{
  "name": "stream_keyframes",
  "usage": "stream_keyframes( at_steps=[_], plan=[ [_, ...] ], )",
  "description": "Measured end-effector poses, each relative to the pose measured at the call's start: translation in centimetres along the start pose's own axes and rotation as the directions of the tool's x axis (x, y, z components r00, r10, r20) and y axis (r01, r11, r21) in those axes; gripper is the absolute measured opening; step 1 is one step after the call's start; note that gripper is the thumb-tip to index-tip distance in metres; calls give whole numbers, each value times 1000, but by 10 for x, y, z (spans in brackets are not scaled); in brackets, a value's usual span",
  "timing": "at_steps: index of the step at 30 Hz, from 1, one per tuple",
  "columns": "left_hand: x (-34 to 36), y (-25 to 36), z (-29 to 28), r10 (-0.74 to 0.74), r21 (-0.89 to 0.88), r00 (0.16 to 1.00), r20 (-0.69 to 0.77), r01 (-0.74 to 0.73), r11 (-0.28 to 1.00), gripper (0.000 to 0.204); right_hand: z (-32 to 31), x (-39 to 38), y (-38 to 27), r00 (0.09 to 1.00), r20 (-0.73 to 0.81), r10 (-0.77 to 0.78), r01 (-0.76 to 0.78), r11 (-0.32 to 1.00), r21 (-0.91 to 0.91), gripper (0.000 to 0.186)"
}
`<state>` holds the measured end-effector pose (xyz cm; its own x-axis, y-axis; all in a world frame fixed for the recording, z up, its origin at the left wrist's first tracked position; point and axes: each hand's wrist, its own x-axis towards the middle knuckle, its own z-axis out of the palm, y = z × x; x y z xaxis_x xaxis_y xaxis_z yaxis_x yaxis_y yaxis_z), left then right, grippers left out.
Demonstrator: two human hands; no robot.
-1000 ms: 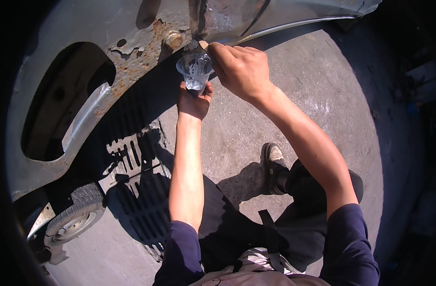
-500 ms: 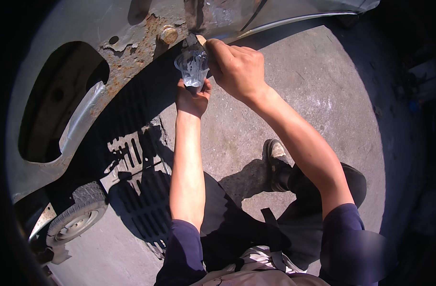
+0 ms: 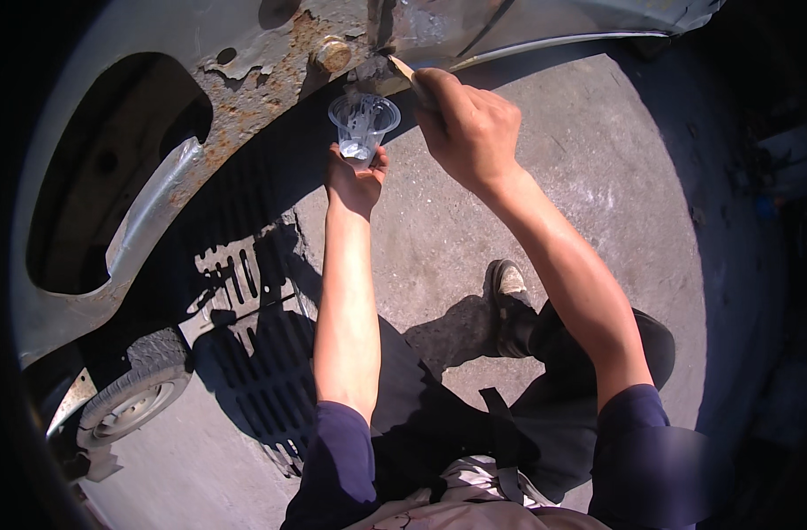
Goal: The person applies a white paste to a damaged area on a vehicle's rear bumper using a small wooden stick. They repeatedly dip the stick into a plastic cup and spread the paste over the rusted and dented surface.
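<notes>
My left hand (image 3: pixel 358 181) is closed around the lower part of a clear plastic cup (image 3: pixel 364 119). Silvery-grey paste coats the cup's inner wall and lies at its bottom. Above and right of it, my right hand (image 3: pixel 474 124) grips a thin, light wooden stick (image 3: pixel 402 67) between thumb and fingers. The stick's tip meets the lower edge of a grey, rusted metal body panel (image 3: pixel 253 97), beside a dark patch (image 3: pixel 368 72). A rusty round bolt head (image 3: pixel 335 55) sticks out of the panel left of the tip.
A large oval opening (image 3: pixel 112 168) with a bent metal edge cuts through the panel at left. Below it is a wheel with a tyre (image 3: pixel 134 402). A slotted drain grate (image 3: pixel 262 380) lies in the concrete floor (image 3: pixel 589 177), partly in shadow.
My right hand has moved right and slightly down, taking the stick away from above the cup to the panel's edge. More of the cup's rim now shows. My left hand stays nearly still.
</notes>
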<state>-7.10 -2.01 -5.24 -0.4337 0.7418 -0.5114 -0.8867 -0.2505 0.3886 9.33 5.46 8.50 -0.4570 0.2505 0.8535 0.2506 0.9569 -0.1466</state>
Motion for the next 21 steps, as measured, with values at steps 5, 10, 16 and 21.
stream_keyframes(
  at_steps=[5, 10, 16, 21],
  plan=[
    [0, -2, 2, 34, -3, 998, -53, -34, 999, 37, 2, -21, -15, 989, 139, 54, -66, 995, 79, 32],
    [6, 0, -2, 9, -17, 999, -44, -9, 1000, 40, 20, -14, -3, 958, 174, 230, -243, 968, 57, 26],
    [8, -2, -5, 31, -11, 999, 6, -31, 999, 45, 3, -16, -9, 973, 105, 208, -214, 975, 57, 27],
    [4, -4, -5, 54, -16, 999, 7, -54, 998, 49, 4, -6, -9, 992, 120, 24, -27, 999, 19, 27]
  ],
)
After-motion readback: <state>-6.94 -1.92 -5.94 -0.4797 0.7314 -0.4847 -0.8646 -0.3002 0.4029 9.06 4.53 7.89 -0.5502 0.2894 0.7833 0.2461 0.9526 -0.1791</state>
